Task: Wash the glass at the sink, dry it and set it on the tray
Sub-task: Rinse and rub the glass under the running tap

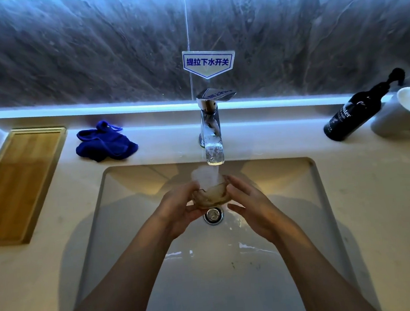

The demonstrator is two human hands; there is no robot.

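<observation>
I have only the head view: it looks steeply down from above the sink [215,253], facing the wall [91,53], close over the basin, with the tap [210,130] centred and the table [375,190] spreading both sides.

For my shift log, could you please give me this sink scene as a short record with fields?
held item: clear drinking glass, tilted under the running water
left hand: grips the glass's left side
right hand: cups its right side
chrome tap: on, water flowing
blue crumpled cloth: on the counter, left of the tap
wooden rectangular tray: far left
black pump bottle: right
</observation>
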